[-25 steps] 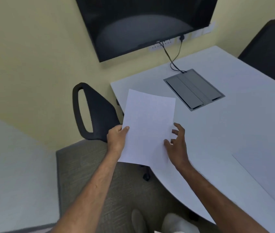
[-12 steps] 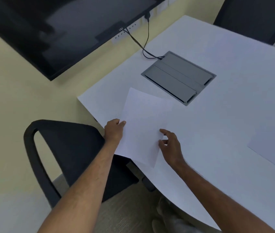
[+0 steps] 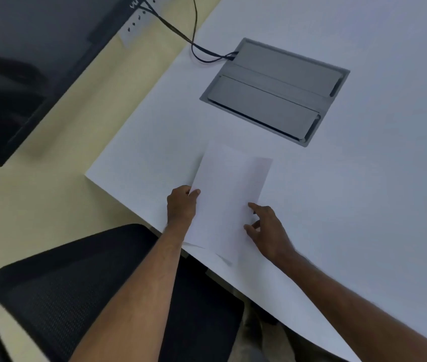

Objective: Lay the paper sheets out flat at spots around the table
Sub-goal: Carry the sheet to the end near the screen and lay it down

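A white paper sheet (image 3: pixel 229 197) hangs low over the white table (image 3: pixel 351 205) near its left corner, with a thin shadow under its near edge. My left hand (image 3: pixel 181 206) pinches the sheet's left edge between thumb and fingers. My right hand (image 3: pixel 266 229) holds the sheet's right edge, fingers half spread against it. The sheet's far end points toward the grey cable box (image 3: pixel 275 91).
A grey hinged cable box is set into the table beyond the sheet, with black cables (image 3: pixel 194 45) running to wall sockets. A dark screen (image 3: pixel 29 61) hangs on the yellow wall. A black mesh chair (image 3: pixel 76 291) stands under my left arm at the table's edge.
I have leaned in over the table. The sheet has come down and forward from above the table's edge to just above the tabletop, still held by both hands.
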Motion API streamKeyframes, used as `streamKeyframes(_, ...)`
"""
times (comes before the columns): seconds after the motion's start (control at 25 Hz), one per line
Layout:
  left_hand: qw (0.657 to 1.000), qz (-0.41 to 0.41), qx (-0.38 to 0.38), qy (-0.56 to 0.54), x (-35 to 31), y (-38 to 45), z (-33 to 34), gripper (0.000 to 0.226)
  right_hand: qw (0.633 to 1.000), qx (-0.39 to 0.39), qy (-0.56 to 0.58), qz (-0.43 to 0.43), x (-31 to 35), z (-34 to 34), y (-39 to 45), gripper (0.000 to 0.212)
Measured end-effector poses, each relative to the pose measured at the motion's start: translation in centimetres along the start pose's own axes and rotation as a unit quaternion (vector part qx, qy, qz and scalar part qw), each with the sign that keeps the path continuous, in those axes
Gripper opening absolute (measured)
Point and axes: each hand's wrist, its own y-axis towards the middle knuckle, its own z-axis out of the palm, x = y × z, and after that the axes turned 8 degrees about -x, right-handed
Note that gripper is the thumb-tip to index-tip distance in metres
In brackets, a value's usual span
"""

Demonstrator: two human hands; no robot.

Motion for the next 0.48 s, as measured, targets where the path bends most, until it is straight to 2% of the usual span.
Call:
streamKeyframes(0.12, 0.999, 0.034, 0.007, 0.029, 0.6, 2.6, 0.8, 0.058, 0.998, 0.007, -0.064, 0.01, -0.6, 1.9, 0.8, 0.067)
streamKeyframes(0.28, 0.997, 0.065, 0.01, 0.043, 0.7, 5.0, 1.5, 0.053, 0.979, -0.058, -0.193, -0.03, -1.0, 3.5, 0.9, 0.071)
streamKeyframes(0.4, 0.995, 0.091, 0.008, 0.04, 0.9, 5.6, 1.8, 0.023, 0.96, -0.084, -0.26, -0.069, -1.2, 4.5, 1.1, 0.075)
streamKeyframes(0.44, 0.994, 0.101, -0.004, 0.049, 1.0, 5.6, 1.9, 0.023, 0.957, -0.087, -0.266, -0.074, -1.2, 4.8, 1.2, 0.075)
streamKeyframes(0.48, 0.99, 0.119, -0.014, 0.077, 1.3, 5.5, 1.9, 0.038, 0.957, -0.088, -0.266, -0.073, -1.2, 5.1, 1.3, 0.075)
